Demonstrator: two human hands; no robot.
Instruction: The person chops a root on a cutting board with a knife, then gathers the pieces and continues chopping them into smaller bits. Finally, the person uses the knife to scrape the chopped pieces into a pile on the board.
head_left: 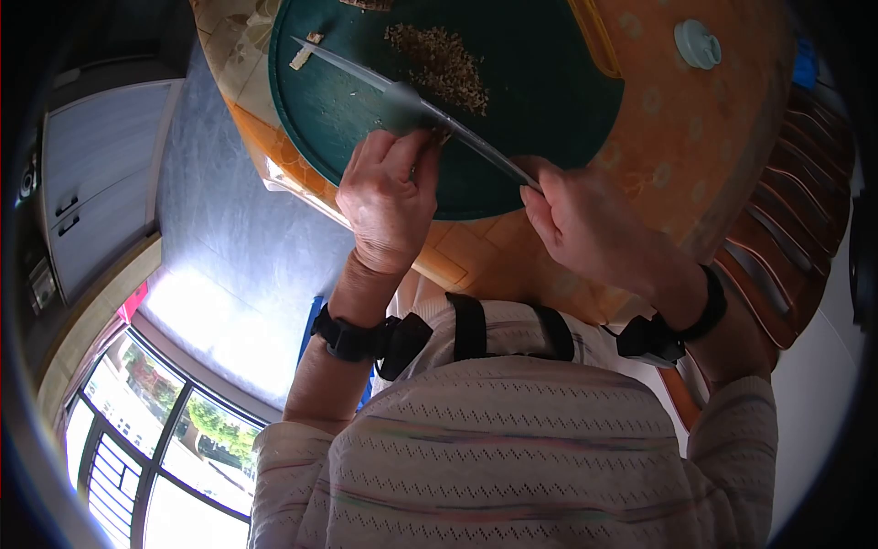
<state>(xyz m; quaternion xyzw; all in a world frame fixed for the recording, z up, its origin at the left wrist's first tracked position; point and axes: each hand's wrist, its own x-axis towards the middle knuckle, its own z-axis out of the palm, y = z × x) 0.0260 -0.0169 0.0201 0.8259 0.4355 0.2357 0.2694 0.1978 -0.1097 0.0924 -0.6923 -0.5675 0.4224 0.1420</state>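
My right hand is closed around the handle end of a long knife. The blade slants up to the left across a dark green cutting board. Close to the near side of the blade, my left hand has its fingers bent and pinched together; what they hold, if anything, is hidden. Beyond the blade lies a heap of finely chopped brown bits. A small pale strip lies by the knife tip. Part of a brown chunk shows at the top edge. A grey blurred patch covers the blade's middle.
The board rests on a table with an orange patterned cover. A pale green round lid-like object sits at the right. An orange-yellow strip edges the board. Wooden slatted chairs stand to the right, a cabinet to the left.
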